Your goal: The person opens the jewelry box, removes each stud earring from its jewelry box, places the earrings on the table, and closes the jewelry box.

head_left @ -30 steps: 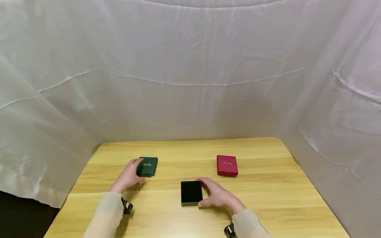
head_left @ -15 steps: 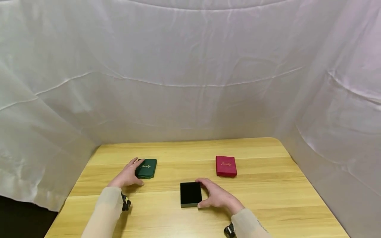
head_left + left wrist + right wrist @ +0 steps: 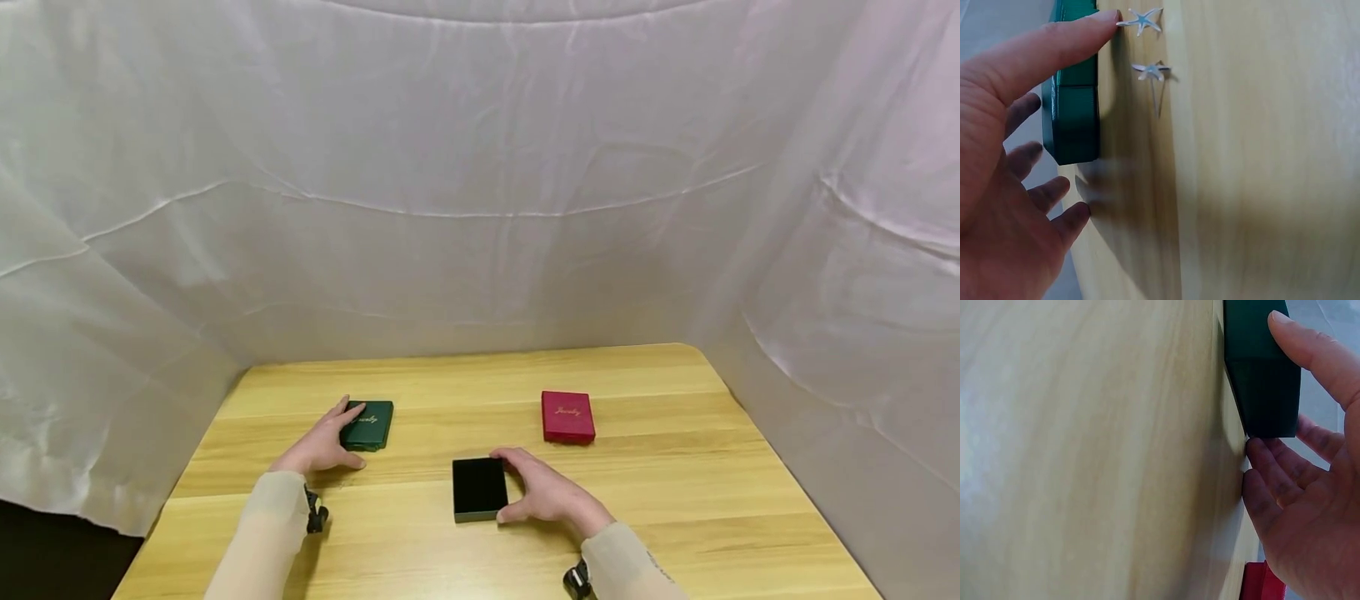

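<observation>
My left hand [image 3: 318,447] lies spread at the left side of a green jewelry box [image 3: 371,427] with gold lettering. In the left wrist view its thumb reaches past the box, the tip beside one of two starfish stud earrings [image 3: 1141,23]; whether they touch I cannot tell. The other earring [image 3: 1152,72] lies close by with its post showing. My right hand [image 3: 551,497] holds the right side of a dark green box base [image 3: 480,488] with black lining, thumb on the near wall, index finger at the far corner. It rests on the table.
A red jewelry box [image 3: 567,418] with gold lettering stands at the back right of the wooden table [image 3: 675,467]. Pale cloth [image 3: 480,275] hangs around the back and sides. Dark bands [image 3: 318,512] with small devices sit at both wrists.
The left thumb has drawn slightly away from the green box, and the left fingers have spread. The right hand keeps its place on the black-lined base. The view has shifted a little.
</observation>
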`<state>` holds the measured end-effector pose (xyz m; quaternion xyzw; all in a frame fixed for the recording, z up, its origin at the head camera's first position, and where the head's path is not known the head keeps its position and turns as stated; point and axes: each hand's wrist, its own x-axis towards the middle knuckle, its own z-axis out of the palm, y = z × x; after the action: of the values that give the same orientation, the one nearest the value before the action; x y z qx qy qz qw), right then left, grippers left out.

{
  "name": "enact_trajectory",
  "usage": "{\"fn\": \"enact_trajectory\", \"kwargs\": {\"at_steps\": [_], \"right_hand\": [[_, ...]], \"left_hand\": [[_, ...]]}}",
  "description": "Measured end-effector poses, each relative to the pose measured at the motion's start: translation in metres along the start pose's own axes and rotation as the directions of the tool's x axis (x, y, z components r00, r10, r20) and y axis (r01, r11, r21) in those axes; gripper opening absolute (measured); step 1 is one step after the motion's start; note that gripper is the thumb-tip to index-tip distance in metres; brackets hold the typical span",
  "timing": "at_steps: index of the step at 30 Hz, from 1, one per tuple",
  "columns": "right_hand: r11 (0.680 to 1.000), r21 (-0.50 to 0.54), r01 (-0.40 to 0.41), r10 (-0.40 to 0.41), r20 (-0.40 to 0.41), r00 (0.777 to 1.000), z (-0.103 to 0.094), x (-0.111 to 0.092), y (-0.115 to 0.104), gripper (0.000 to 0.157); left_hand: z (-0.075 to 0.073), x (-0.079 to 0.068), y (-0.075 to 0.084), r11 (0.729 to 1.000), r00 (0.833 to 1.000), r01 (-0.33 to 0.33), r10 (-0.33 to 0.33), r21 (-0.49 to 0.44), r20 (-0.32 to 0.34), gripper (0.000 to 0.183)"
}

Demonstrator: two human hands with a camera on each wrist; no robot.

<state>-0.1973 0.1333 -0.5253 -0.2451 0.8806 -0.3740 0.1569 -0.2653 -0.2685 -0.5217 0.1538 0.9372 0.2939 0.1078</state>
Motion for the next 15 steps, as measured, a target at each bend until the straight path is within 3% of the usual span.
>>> {"fn": "enact_trajectory", "kwargs": {"at_steps": [15], "right_hand": [[1.0, 0.002, -0.009, 0.009, -0.006, 1.0, 0.0044, 0.0007, -0.0001, 0.086]], "left_hand": [[0.0023, 0.0012, 0.0009, 1.0, 0.997, 0.019, -0.017, 0.018, -0.078, 0.082]]}}
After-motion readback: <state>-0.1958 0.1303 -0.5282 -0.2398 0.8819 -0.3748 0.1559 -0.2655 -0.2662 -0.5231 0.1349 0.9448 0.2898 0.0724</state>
